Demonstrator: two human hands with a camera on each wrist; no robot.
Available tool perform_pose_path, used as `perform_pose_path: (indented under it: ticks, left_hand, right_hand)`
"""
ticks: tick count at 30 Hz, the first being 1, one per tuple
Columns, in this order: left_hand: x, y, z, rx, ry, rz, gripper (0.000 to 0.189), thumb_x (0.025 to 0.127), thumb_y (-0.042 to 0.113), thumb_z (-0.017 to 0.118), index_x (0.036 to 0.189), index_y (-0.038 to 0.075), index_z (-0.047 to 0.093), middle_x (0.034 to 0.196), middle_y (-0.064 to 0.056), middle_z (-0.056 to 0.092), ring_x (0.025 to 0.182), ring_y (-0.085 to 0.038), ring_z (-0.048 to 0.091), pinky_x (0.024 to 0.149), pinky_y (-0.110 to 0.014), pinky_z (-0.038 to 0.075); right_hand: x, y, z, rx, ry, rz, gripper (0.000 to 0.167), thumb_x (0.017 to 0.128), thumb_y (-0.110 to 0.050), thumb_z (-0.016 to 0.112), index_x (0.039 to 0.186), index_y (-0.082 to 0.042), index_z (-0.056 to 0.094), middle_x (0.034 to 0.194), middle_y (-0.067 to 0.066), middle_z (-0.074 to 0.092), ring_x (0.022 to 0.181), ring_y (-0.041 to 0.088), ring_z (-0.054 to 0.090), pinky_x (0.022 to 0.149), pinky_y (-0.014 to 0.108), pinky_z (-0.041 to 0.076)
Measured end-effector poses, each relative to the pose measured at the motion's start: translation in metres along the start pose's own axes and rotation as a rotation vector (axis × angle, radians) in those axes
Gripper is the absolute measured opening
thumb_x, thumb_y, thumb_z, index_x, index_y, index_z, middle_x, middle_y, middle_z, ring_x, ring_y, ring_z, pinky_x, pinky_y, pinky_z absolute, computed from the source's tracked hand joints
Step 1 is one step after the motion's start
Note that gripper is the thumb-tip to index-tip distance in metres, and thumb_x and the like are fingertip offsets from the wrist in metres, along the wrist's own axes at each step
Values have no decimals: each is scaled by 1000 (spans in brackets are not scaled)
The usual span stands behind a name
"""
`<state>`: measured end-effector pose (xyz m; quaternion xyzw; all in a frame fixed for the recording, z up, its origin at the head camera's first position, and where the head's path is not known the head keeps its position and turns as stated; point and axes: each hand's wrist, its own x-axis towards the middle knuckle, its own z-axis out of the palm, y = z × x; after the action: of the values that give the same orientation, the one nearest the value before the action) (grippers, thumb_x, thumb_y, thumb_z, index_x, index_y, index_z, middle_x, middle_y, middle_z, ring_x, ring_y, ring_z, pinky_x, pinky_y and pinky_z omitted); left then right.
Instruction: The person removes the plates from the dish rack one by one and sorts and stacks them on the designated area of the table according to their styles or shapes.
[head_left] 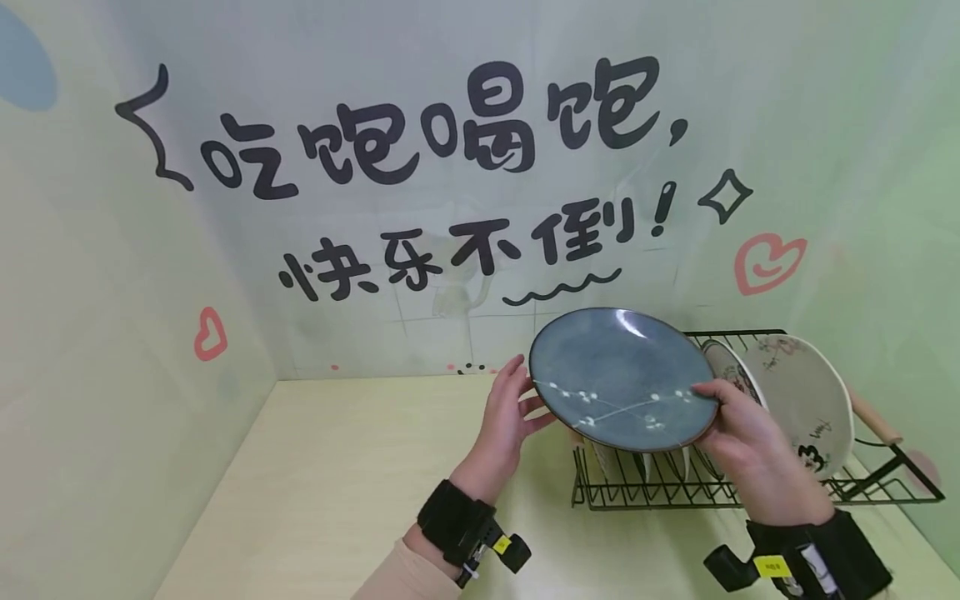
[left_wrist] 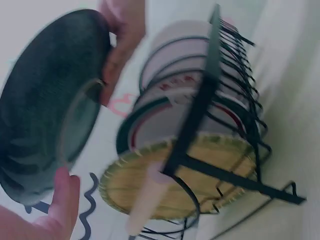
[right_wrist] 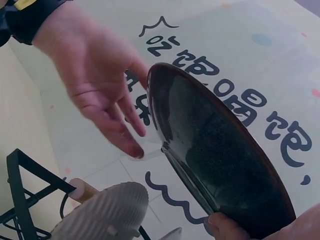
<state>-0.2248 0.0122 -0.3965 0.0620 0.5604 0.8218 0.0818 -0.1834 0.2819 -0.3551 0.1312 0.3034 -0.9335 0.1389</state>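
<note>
A blue-grey plate [head_left: 622, 383] with a white blossom pattern is held tilted above the table in the head view. My right hand [head_left: 750, 442] grips its right edge, thumb on the upper face and the other fingers underneath. By the plate's left rim is my left hand [head_left: 506, 417], its fingers spread and loosely extended. In the right wrist view the left hand [right_wrist: 97, 82] has its palm showing, with the thumb at the rim; whether it touches is unclear. The plate's dark underside [left_wrist: 50, 100] shows in the left wrist view.
A black wire dish rack [head_left: 652, 496] stands on the table [head_left: 337, 483] at the right, partly behind the plate. It holds a large patterned white plate [head_left: 798, 400] and several other dishes. A round woven piece [left_wrist: 135, 185] and a wooden handle [left_wrist: 145, 205] are at one end.
</note>
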Motion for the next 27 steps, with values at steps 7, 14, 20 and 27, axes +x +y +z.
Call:
perform_pose_path:
  ticks: [7, 14, 20, 27]
  left_hand:
    - [-12, 18, 3, -87, -139, -72, 47, 100, 24, 40, 146, 15, 33, 126, -13, 51, 96, -16, 61, 78, -30, 53]
    - [-17, 21, 2, -128, -114, -70, 49, 98, 7, 37, 147, 12, 31, 133, -18, 49, 95, -18, 62, 72, -30, 53]
    - [-19, 21, 0, -152, -54, -23, 49, 95, 3, 37, 144, 7, 36, 125, -17, 52, 85, -15, 64, 66, -27, 54]
    - [-22, 18, 1, -176, -1, -13, 49, 93, 1, 37, 143, 3, 37, 118, -17, 57, 80, -14, 65, 63, -27, 55]
  right_hand:
    - [0, 9, 5, -39, 13, 19, 79, 98, -2, 41, 151, -28, -12, 100, 7, 60, 92, 16, 64, 98, 24, 45]
    - [-3, 14, 8, -70, 4, 29, 78, 99, -4, 41, 150, -29, -12, 108, 4, 58, 96, 16, 63, 97, 26, 46]
    - [-5, 18, 8, -114, -59, 39, 77, 100, -10, 41, 150, -28, -13, 108, 3, 61, 102, 15, 62, 98, 27, 46]
    - [-8, 20, 8, -90, -139, 37, 76, 101, -10, 40, 150, -27, -14, 113, 5, 61, 106, 17, 61, 98, 28, 46]
